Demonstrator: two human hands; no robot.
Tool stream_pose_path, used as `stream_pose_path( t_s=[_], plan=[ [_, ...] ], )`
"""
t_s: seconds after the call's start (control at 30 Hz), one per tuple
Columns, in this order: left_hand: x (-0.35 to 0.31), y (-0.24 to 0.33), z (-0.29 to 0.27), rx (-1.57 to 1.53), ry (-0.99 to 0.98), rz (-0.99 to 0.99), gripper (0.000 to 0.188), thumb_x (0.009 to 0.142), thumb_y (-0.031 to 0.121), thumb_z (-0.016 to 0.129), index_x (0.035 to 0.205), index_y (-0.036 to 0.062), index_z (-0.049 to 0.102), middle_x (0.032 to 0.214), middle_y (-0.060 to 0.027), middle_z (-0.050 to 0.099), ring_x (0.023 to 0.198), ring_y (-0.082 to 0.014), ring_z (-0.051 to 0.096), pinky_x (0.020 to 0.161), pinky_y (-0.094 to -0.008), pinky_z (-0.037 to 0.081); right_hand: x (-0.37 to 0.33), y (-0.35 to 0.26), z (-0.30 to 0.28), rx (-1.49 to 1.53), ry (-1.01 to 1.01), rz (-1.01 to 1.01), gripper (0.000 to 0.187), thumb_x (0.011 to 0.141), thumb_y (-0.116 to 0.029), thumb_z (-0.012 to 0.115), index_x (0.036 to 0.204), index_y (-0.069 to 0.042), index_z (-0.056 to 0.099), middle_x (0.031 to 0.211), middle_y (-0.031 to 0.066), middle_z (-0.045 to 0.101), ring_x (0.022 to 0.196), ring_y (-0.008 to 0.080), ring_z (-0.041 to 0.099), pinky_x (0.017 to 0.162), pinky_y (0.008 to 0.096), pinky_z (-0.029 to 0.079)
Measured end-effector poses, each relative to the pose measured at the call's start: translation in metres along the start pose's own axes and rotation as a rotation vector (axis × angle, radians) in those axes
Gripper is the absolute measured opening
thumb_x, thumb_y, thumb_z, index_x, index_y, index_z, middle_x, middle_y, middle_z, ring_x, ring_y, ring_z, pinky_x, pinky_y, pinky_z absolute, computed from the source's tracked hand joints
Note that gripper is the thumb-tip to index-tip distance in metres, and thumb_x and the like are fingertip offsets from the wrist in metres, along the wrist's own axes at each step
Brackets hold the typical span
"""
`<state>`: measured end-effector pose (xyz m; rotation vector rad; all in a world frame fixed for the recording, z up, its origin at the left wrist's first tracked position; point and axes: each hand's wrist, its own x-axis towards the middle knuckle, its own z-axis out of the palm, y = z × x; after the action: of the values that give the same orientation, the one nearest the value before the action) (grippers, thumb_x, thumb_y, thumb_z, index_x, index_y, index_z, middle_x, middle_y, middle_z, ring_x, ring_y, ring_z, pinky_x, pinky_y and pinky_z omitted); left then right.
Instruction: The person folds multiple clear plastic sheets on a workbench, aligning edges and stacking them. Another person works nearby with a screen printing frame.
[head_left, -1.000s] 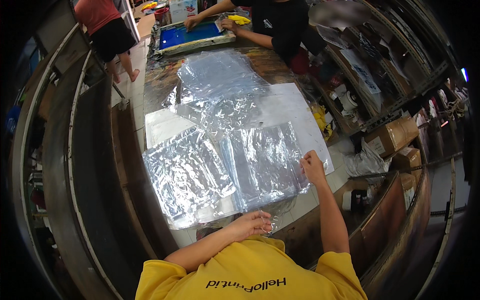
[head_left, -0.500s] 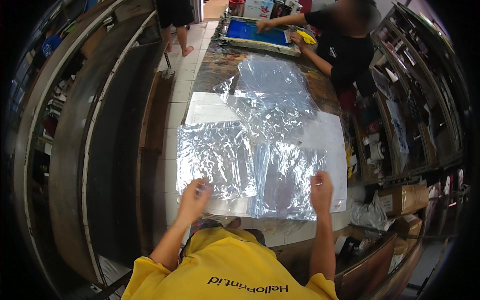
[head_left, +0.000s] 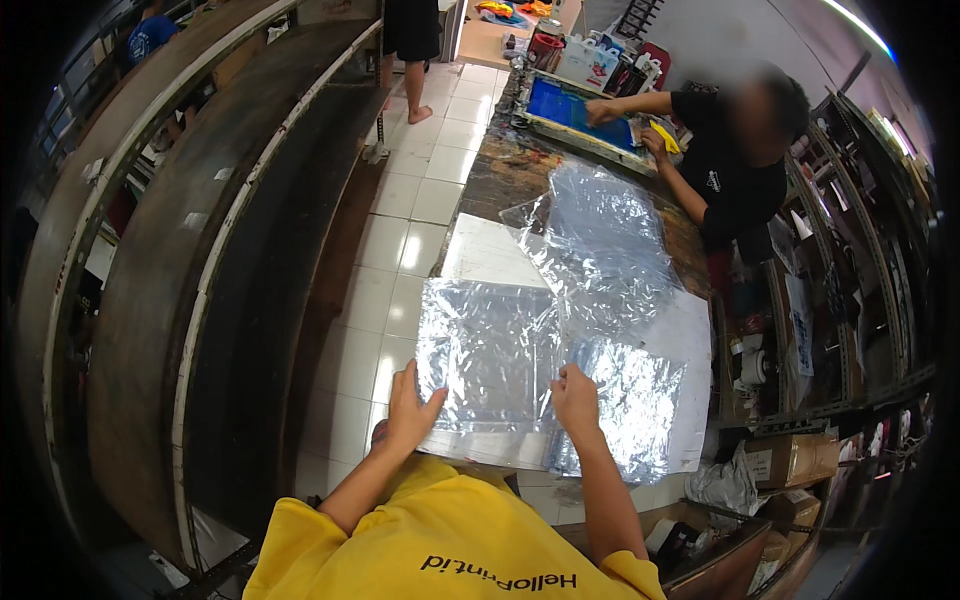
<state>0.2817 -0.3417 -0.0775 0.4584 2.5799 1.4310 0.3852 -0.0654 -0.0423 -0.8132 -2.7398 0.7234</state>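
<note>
Two piles of shiny clear plastic sheets lie side by side in front of me. At the lower left corner of the left pile is my left hand, its thumb and fingers apart along the edge. My right hand is closed, fingers curled, at that pile's right edge, where the right pile begins. It seems to pinch a sheet's edge, though the fingertips are partly hidden. More clear sheets lie loosely spread and overlapping beyond both piles.
Under the piles are white boards on a stained table. At its far end a co-worker in black leans over a blue framed screen, near a yellow cloth. Dark shelving stands left; cardboard boxes sit right.
My right hand has moved left, from the right pile's outer edge to the gap between the piles, and its fingers have closed. My left hand stays by the left pile. The view has shifted.
</note>
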Motion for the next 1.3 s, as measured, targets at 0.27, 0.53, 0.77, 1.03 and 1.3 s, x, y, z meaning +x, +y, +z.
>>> stream_pose_path(
  t_s=[0.27, 0.53, 0.77, 1.03, 1.3],
  plan=[
    [0.016, 0.000, -0.024, 0.099, -0.003, 0.213, 0.069, 0.084, 0.020, 0.072, 0.138, -0.0072, 0.040, 0.127, -0.0258, 0.048, 0.118, -0.0391, 0.047, 0.101, -0.0452, 0.039, -0.009, -0.081, -0.057, 0.113, 0.202, -0.246, 0.006, 0.093, -0.007, 0.060, 0.092, 0.000, 0.059, 0.092, 0.0147, 0.063, 0.078, 0.0280, 0.061, 0.070, 0.0373, 0.050],
    [0.046, 0.016, -0.008, -0.869, -0.207, -0.156, 0.056, 0.092, 0.018, 0.068, 0.138, -0.0018, 0.044, 0.124, -0.0152, 0.055, 0.105, -0.0245, 0.058, 0.090, -0.0362, 0.049, -0.014, -0.134, -0.127, 0.847, 0.031, -0.073, 0.003, 0.097, -0.005, 0.054, 0.095, -0.002, 0.055, 0.106, 0.0051, 0.049, 0.084, 0.0072, 0.044, 0.075, 0.0224, 0.040],
    [0.062, 0.041, -0.031, -1.329, -0.693, -0.409, 0.019, 0.097, 0.014, 0.059, 0.114, 0.0052, 0.061, 0.092, -0.0068, 0.066, 0.085, -0.0164, 0.062, 0.081, -0.0329, 0.052, -0.006, -0.093, -0.116, 1.088, 0.090, 0.110, 0.011, 0.098, -0.015, 0.055, 0.098, -0.005, 0.053, 0.134, 0.0166, 0.051, 0.103, 0.0179, 0.061, 0.078, 0.0278, 0.048],
    [0.062, 0.054, -0.044, -1.536, -1.024, -0.476, 0.041, 0.093, 0.014, 0.064, 0.132, 0.0099, 0.052, 0.127, -0.0174, 0.057, 0.115, -0.0317, 0.058, 0.095, -0.0504, 0.052, -0.011, -0.088, -0.137, 1.045, 0.211, 0.141, 0.014, 0.099, -0.014, 0.055, 0.099, -0.005, 0.043, 0.090, 0.0143, 0.066, 0.065, 0.0176, 0.066, 0.055, 0.0248, 0.047],
    [0.026, 0.097, -0.002, -1.695, -1.390, -0.347, 0.069, 0.094, 0.010, 0.057, 0.154, 0.0116, 0.022, 0.148, -0.0230, 0.040, 0.131, -0.0416, 0.046, 0.111, -0.0562, 0.033, -0.024, -0.070, -0.171, 1.032, 0.383, 0.145, 0.017, 0.101, -0.018, 0.052, 0.101, -0.005, 0.041, 0.096, 0.0170, 0.066, 0.053, 0.0174, 0.064, 0.044, 0.0242, 0.045]
  ],
)
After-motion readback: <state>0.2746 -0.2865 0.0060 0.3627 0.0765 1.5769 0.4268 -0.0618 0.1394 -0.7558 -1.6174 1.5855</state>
